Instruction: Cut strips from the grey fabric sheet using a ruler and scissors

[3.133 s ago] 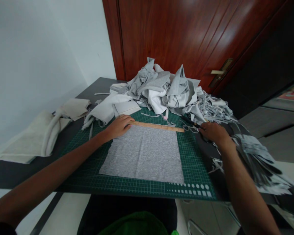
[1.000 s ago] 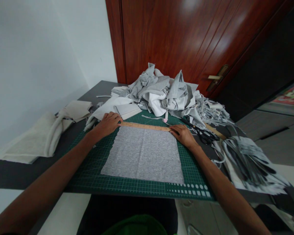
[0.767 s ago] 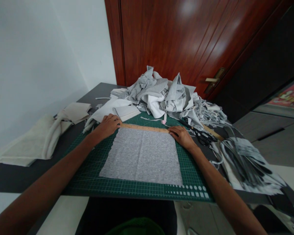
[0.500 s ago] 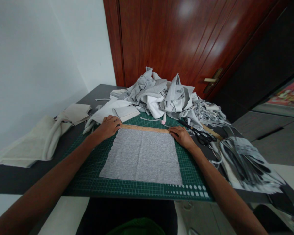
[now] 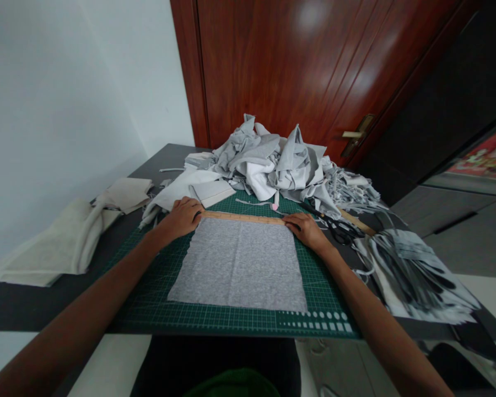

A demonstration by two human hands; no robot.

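Observation:
A piece of heathered grey fabric point(image 5: 240, 264) lies flat on the green cutting mat point(image 5: 149, 309), with a faint crease down its middle. Along its far edge runs a narrow wooden ruler point(image 5: 243, 218). My left hand point(image 5: 184, 214) grips the ruler's left end at the fabric's far left corner, fingers closed. At the other end, my right hand point(image 5: 305, 227) has its fingers closed on the ruler by the far right corner. Both ruler tips are hidden under the fingers.
Behind the mat rises a heap of grey and white fabric scraps point(image 5: 264, 160). Black scissors point(image 5: 339, 229) lie right of my right hand, near stacked cloth strips point(image 5: 417, 275). Cream cloth point(image 5: 70, 237) covers the table's left side. A small pink-tipped item point(image 5: 275, 206) sits beyond the ruler.
The view has shifted very slightly. Both hands, the ruler and the grey fabric stay where they were.

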